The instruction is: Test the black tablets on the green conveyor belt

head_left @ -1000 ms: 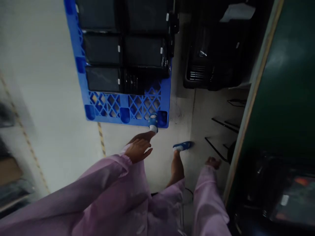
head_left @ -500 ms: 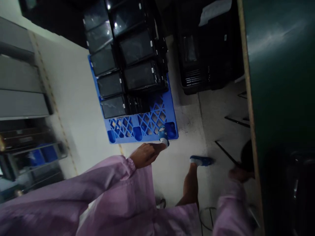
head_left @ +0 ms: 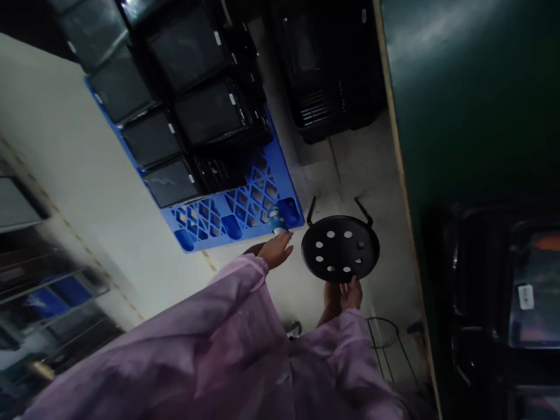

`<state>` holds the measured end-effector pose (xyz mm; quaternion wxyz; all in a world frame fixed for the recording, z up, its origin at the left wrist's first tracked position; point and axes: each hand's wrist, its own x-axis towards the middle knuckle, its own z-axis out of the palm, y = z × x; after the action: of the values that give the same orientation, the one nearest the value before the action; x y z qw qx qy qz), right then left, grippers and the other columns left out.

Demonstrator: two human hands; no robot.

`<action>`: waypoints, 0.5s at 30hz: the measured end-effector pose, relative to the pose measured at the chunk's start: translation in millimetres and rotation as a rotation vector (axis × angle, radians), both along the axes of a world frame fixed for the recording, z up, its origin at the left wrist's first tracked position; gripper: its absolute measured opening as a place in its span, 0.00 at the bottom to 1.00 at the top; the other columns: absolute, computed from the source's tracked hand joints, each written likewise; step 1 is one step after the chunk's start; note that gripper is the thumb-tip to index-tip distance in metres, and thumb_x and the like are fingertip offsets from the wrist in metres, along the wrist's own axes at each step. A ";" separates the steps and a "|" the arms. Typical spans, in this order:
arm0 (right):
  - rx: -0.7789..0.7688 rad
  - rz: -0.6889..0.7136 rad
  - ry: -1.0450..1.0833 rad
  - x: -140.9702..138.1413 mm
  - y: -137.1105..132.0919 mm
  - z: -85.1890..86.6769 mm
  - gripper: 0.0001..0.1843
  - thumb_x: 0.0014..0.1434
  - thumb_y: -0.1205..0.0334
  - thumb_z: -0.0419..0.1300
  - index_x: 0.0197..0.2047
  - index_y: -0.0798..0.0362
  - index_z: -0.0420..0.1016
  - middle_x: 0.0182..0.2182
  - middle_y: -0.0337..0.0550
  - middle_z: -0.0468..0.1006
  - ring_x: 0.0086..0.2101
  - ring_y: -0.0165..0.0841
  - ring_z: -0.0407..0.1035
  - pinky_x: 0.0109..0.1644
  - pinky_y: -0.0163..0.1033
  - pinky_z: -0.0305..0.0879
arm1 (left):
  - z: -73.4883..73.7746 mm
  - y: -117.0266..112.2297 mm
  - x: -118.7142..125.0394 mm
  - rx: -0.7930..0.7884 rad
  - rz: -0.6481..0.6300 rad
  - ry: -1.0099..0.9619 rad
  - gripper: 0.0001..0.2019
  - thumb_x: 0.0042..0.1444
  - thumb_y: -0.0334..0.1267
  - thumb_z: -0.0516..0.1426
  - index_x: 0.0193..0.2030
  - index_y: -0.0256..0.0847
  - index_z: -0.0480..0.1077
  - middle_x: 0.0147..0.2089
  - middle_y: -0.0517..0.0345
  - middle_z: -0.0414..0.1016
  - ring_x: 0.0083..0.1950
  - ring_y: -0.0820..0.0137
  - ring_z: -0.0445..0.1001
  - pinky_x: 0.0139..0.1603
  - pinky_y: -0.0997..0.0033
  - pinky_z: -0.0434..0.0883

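Observation:
A round black stool seat with several holes stands on thin black legs over the pale floor, just right of my feet. My right hand grips the near rim of that seat, fingers curled over the edge. My left hand hangs loose with fingers stretched, holding nothing, just above my blue slipper at the corner of the blue pallet. Both arms wear pink sleeves.
Black trays are stacked in rows on the pallet. A black crate stands behind it. A dark green bench runs along the right, with dark trays on it. Metal shelves stand at the left. A wire ring lies by my legs.
My right hand reached toward the green bench and now holds the black stool, which has come out into the open floor. My left hand stays near the pallet corner. The view has tilted.

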<state>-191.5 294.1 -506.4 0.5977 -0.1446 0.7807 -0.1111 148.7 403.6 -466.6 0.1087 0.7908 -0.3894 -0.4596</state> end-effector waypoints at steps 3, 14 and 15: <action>0.011 0.032 0.059 -25.9 -36.0 -5.6 0.18 0.52 0.45 0.68 0.40 0.46 0.74 0.39 0.37 0.82 0.43 0.34 0.76 0.47 0.41 0.75 | -41.9 -54.0 -17.7 -0.092 0.167 0.064 0.27 0.69 0.42 0.51 0.72 0.35 0.61 0.72 0.38 0.65 0.75 0.55 0.62 0.76 0.51 0.60; -0.048 0.308 0.029 -7.4 -47.7 6.0 0.28 0.51 0.44 0.65 0.52 0.48 0.73 0.49 0.43 0.80 0.52 0.37 0.73 0.52 0.41 0.72 | -51.8 -84.1 -13.3 0.063 0.330 0.022 0.20 0.67 0.35 0.54 0.63 0.36 0.72 0.66 0.43 0.74 0.72 0.55 0.66 0.75 0.53 0.61; -0.043 0.340 0.026 -2.2 -48.9 10.9 0.28 0.51 0.44 0.65 0.52 0.48 0.73 0.48 0.43 0.80 0.51 0.37 0.73 0.50 0.41 0.72 | -43.1 -85.7 -12.6 0.085 0.351 -0.012 0.21 0.66 0.33 0.54 0.64 0.36 0.71 0.66 0.42 0.74 0.71 0.54 0.67 0.74 0.52 0.62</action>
<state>-193.7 245.2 -495.5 0.5945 -0.2887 0.7502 -0.0230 136.1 317.9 -509.7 0.1513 0.8532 -0.2262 -0.4449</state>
